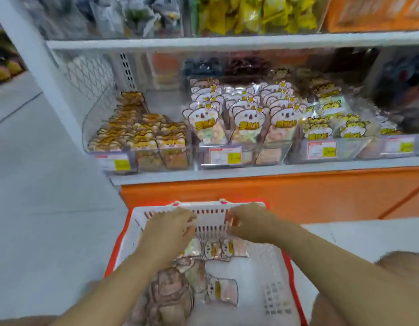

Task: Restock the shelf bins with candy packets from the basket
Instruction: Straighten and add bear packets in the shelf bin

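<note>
Basket (pixel 267 262) holds candy packets (pixel 218 250); shelf bins (pixel 272 154) stocked.

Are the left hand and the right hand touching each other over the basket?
Apart. The head view shows the left hand and the right hand with the white slotted wall of the basket plainly visible between them.

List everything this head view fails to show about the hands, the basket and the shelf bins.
- Left hand and right hand, head view: motion blur and the backs of the hands hide the fingers; whether either holds anything cannot be told.
- Basket, head view: near end cut off by the bottom edge.
- Price labels, head view: print too small and blurred.
- Top-shelf bins, head view: cut off by the top edge, blurred.
</note>
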### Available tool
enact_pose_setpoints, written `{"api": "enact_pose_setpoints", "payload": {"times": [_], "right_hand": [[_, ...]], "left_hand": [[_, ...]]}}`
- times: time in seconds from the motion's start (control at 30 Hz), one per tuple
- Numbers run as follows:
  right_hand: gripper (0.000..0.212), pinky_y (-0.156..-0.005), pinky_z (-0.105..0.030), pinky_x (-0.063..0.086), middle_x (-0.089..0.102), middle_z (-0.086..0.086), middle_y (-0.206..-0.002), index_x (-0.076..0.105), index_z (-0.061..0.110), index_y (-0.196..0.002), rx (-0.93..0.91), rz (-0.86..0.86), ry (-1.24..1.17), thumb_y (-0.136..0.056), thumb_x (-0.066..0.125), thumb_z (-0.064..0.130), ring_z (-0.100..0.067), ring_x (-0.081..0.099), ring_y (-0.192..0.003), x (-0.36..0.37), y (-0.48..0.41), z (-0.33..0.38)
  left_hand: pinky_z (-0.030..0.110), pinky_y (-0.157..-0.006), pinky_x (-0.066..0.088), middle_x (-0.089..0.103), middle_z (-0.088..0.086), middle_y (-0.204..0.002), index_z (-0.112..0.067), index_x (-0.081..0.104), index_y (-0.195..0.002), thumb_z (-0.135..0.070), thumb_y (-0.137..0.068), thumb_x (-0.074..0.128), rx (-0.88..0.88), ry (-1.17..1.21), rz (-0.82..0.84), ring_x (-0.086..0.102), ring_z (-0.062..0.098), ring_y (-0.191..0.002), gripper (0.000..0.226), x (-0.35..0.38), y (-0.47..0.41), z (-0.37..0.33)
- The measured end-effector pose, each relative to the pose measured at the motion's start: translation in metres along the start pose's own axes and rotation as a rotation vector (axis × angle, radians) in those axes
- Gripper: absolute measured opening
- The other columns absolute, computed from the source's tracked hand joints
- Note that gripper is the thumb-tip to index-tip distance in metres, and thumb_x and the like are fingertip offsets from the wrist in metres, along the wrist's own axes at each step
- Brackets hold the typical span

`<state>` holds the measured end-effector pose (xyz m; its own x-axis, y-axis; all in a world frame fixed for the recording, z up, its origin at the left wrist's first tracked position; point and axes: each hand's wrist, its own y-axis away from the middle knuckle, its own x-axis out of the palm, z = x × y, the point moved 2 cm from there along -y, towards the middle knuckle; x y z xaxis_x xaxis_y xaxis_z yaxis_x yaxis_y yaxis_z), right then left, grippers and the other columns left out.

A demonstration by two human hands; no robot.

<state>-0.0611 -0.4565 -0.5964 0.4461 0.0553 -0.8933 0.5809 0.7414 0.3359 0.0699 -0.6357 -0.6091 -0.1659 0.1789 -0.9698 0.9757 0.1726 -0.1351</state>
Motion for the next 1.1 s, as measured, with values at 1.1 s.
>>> {"api": "enact_pose_setpoints", "payload": {"times": [1.1], "right_hand": [[0.037, -0.101, -0.035, 0.048, 0.062, -0.006, -0.126, 0.068, 0.014, -0.120, 0.188, 0.776, -0.014, -0.088, 0.074, 0.031, -0.024, 0.058, -0.117, 0.318, -0.057, -0.034]], "left_hand": [[0.044, -0.095, 0.052, 0.059, 0.004, -0.130, -0.017, 0.048, -0.140, -0.051, -0.086, 0.069, -1.127, 0.661, 0.313, 0.060, 0.025, -0.113, 0.067, 0.245, 0.046, 0.103]]}}
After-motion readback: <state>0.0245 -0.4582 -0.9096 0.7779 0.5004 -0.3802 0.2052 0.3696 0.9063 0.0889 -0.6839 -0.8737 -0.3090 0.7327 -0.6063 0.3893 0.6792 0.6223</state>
